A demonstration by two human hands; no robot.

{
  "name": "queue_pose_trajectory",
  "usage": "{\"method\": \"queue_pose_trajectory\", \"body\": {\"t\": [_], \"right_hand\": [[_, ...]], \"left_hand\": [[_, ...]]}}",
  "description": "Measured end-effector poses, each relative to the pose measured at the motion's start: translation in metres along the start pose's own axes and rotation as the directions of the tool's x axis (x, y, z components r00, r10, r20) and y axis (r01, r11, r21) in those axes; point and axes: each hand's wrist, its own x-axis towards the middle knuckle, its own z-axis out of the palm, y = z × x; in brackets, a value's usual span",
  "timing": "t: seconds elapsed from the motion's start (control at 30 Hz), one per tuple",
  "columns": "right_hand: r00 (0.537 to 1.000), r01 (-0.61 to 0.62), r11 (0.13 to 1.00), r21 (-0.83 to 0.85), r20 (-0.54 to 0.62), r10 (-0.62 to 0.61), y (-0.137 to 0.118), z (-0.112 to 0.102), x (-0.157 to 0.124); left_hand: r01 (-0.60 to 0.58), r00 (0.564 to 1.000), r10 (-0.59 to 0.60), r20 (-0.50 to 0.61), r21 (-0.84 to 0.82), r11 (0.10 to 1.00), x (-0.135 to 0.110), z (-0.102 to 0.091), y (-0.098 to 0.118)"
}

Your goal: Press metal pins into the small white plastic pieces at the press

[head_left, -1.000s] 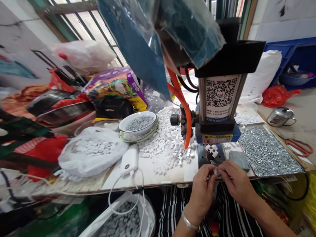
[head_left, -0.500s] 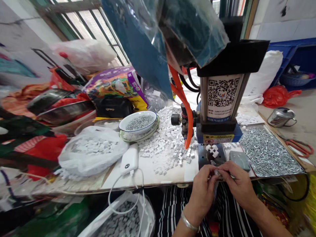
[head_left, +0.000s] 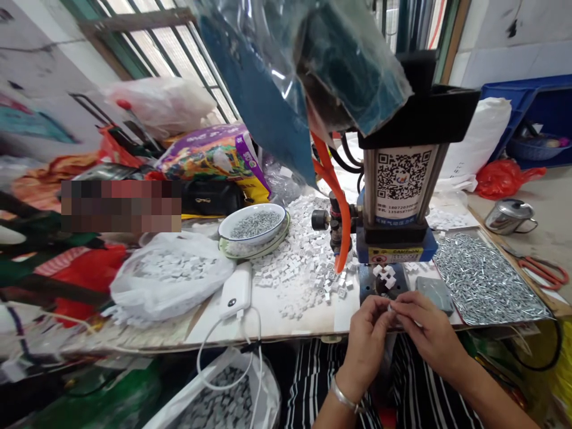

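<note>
My left hand [head_left: 366, 341] and my right hand [head_left: 426, 333] meet at the front edge of the bench, and their fingertips pinch a small white piece [head_left: 390, 308]. Its exact shape is mostly hidden by my fingers. Just beyond my hands is the blue metal base of a pneumatic press [head_left: 379, 283], with several white cubes [head_left: 384, 275] on it. A grey block [head_left: 434, 295] lies close to my right hand. A metal tray of silver screws [head_left: 485, 280] spreads out to its right. A heap of loose white cubes [head_left: 304, 262] lies left of the press.
The press column [head_left: 400, 185] rises behind my hands, with an orange hose [head_left: 342, 238] at its side. A white bowl of screws [head_left: 252, 226], a power bank [head_left: 236, 290] and a bag of white cubes [head_left: 170, 274] stand on the left. Orange scissors [head_left: 543, 272] lie at right.
My hands stay together at the same spot, still pinching the small piece, with slight finger movement. The whole view has shifted slightly as my head moved.
</note>
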Motion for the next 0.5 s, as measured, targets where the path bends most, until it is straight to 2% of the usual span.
{"method": "queue_pose_trajectory", "body": {"t": [0.07, 0.1, 0.2, 0.27, 0.4, 0.5], "right_hand": [[0.995, -0.074, 0.996, 0.043, 0.068, 0.071, 0.001, -0.009, 0.01], [0.991, -0.112, 0.992, 0.054, 0.08, 0.107, 0.001, -0.013, 0.016], [0.982, -0.191, 0.98, 0.055, 0.016, 0.191, 0.006, -0.02, 0.037], [0.976, -0.214, 0.976, 0.051, -0.035, 0.216, 0.012, -0.019, 0.05], [0.973, -0.223, 0.974, 0.036, -0.06, 0.225, 0.027, -0.005, 0.064], [0.979, -0.193, 0.981, -0.029, -0.08, 0.19, 0.034, 0.005, 0.064]], "left_hand": [[-0.044, 0.999, 0.043, 0.009, 0.09, 0.995, 0.006, -0.005, 0.004], [-0.077, 0.996, 0.081, -0.022, 0.144, 0.987, 0.011, -0.008, 0.005], [-0.171, 0.953, 0.226, -0.2, 0.259, 0.951, 0.032, -0.015, 0.001], [-0.202, 0.935, 0.26, -0.242, 0.24, 0.95, 0.048, -0.017, -0.007], [-0.191, 0.975, 0.195, -0.103, 0.043, 0.981, 0.069, -0.012, -0.023], [-0.198, 0.979, 0.194, -0.057, -0.073, 0.977, 0.075, -0.008, -0.029]]}}
